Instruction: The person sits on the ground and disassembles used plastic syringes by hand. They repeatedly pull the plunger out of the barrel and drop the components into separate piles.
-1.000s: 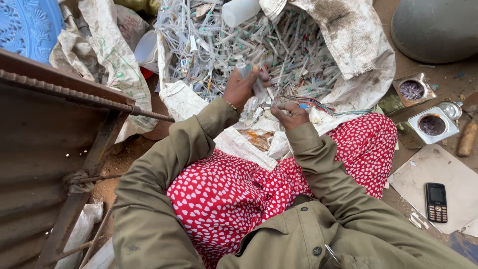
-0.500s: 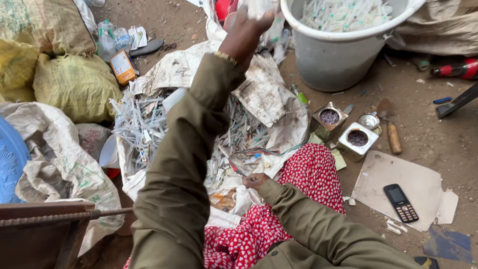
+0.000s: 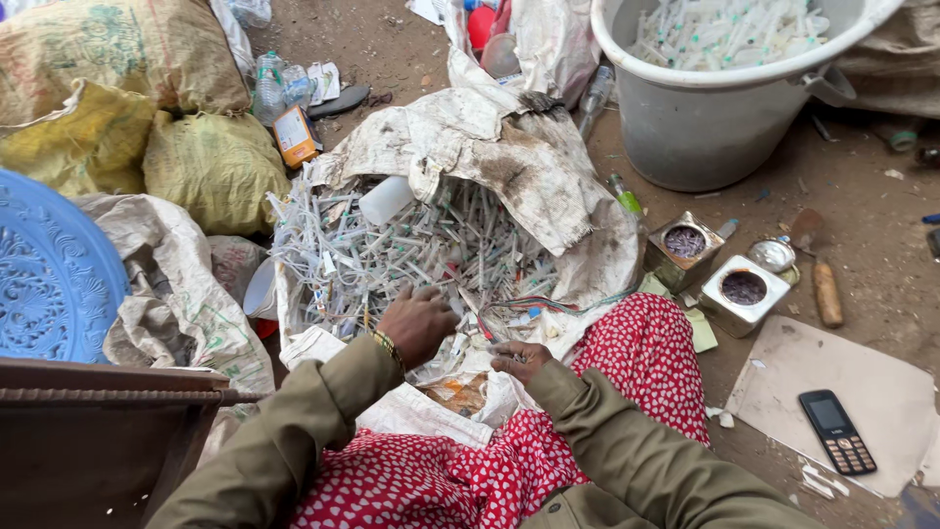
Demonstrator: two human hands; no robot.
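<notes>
An open white sack (image 3: pixel 509 167) lies on the ground before me, full of used plastic syringes (image 3: pixel 421 250). My left hand (image 3: pixel 416 321) reaches into the near edge of the pile, fingers curled down among the syringes; whether it grips one is hidden. My right hand (image 3: pixel 519 360) rests just right of it at the sack's rim, fingers pinched on a small plastic piece. Both arms wear olive sleeves above a red dotted cloth (image 3: pixel 470 470) on my lap. A grey bucket (image 3: pixel 715 127) holding several more syringes stands at the far right.
Yellow and tan sacks (image 3: pixel 147 137) pile up at the left beside a blue patterned plastic piece (image 3: pixel 49 274). Two small metal tins (image 3: pixel 744 289) and a wooden-handled tool (image 3: pixel 827 289) sit on the dirt at right. A black keypad phone (image 3: pixel 835 431) lies on cardboard.
My left arm, stretched up toward the bucket half a second ago, has come back down into the syringe pile. The view has tilted with it. My right hand stayed near the sack's rim.
</notes>
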